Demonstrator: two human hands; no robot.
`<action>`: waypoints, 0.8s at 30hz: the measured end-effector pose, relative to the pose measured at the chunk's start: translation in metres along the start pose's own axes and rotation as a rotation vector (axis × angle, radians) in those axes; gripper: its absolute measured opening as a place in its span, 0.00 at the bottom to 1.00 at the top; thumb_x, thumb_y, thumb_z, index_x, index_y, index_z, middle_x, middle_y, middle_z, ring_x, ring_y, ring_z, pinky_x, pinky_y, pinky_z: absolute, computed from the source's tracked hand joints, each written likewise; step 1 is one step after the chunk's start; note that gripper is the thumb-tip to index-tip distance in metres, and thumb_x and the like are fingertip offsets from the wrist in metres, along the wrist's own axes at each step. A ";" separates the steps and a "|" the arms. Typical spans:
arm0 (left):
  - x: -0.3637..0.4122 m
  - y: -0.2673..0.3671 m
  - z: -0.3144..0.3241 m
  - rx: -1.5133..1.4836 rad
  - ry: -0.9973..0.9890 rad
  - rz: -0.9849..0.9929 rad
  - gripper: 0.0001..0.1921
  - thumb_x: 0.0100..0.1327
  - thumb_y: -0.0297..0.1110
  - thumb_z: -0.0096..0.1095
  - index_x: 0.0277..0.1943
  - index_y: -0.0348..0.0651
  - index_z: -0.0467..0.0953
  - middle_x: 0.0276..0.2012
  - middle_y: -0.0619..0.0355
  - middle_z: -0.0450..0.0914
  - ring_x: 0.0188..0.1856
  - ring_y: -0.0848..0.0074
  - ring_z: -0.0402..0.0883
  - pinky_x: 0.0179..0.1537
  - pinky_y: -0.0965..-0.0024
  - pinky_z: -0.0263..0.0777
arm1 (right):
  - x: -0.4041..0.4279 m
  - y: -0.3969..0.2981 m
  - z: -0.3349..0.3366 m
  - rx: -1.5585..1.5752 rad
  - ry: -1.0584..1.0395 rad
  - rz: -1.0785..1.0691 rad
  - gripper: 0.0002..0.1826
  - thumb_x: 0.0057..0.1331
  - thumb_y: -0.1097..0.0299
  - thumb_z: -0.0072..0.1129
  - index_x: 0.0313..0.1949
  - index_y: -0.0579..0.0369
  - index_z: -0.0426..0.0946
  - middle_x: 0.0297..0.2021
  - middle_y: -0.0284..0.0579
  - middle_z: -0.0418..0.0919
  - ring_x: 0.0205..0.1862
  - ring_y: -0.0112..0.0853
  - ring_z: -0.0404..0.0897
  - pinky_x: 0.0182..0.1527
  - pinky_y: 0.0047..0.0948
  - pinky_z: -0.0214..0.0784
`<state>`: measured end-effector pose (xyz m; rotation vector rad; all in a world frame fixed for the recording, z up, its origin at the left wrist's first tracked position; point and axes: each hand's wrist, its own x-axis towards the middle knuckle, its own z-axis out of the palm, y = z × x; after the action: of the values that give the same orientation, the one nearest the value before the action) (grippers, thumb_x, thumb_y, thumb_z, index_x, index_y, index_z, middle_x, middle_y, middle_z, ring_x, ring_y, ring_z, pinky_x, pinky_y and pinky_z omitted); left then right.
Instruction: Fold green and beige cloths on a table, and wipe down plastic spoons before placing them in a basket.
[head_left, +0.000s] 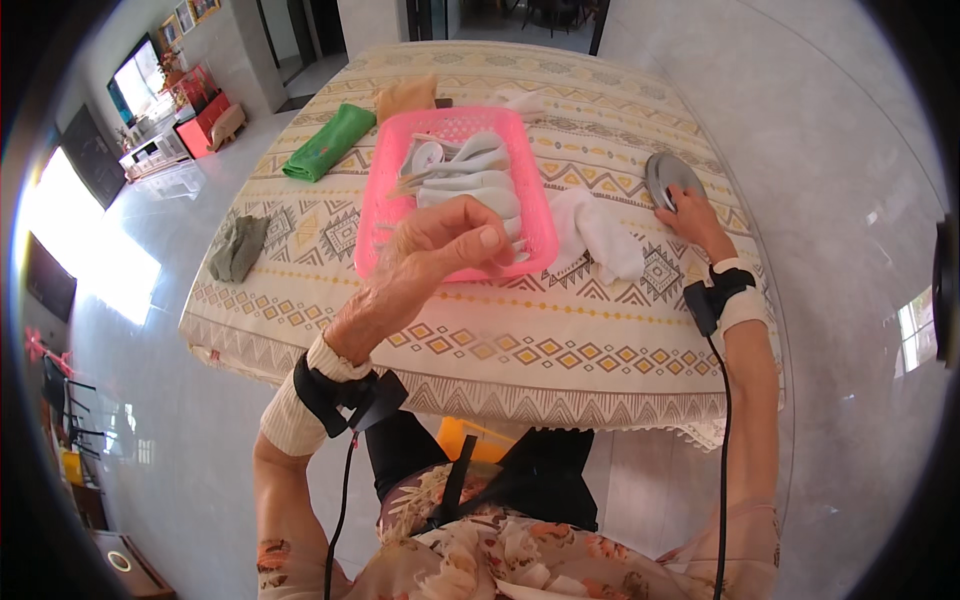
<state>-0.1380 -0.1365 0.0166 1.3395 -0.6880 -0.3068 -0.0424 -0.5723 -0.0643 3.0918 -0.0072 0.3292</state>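
A pink plastic basket stands on the table, holding several white soup spoons, a small white dish and some wooden chopsticks. Over the basket's near part is my left hand, its fingers curled and partly hiding what lies beneath; whether it grips anything cannot be told. On the right side of the table, my right hand touches round grey metal lids or plates, which look stacked, with its fingers on their near edge. A white cloth lies crumpled between the basket and that hand.
The patterned tablecloth covers the table. A folded green cloth and a grey-green rag lie to the left. Behind the basket are an orange-tan cloth and another white cloth. An orange stool or seat shows below the near edge.
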 end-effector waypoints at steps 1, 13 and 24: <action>0.002 -0.001 -0.005 0.001 -0.001 0.002 0.12 0.66 0.39 0.53 0.38 0.36 0.73 0.33 0.57 0.78 0.38 0.75 0.77 0.45 0.69 0.71 | -0.003 0.003 -0.001 -0.009 -0.017 0.006 0.30 0.57 0.51 0.56 0.55 0.56 0.66 0.46 0.62 0.72 0.47 0.54 0.72 0.48 0.44 0.66; 0.004 -0.012 -0.097 0.316 0.374 -0.062 0.12 0.64 0.40 0.57 0.41 0.40 0.74 0.32 0.63 0.77 0.37 0.83 0.75 0.40 0.77 0.70 | -0.029 0.058 -0.004 0.027 -0.039 -0.123 0.31 0.58 0.58 0.53 0.59 0.57 0.62 0.51 0.60 0.68 0.54 0.53 0.67 0.55 0.41 0.62; 0.010 -0.041 -0.113 1.002 0.649 0.290 0.15 0.53 0.33 0.64 0.43 0.37 0.75 0.39 0.49 0.78 0.42 0.63 0.76 0.46 0.67 0.69 | -0.031 0.050 -0.021 0.156 0.026 -0.047 0.27 0.58 0.62 0.52 0.56 0.58 0.65 0.47 0.61 0.73 0.49 0.52 0.72 0.51 0.40 0.64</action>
<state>-0.0531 -0.0629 -0.0284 2.0915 -0.4590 0.7913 -0.0771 -0.6213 -0.0484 3.2349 0.0966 0.3858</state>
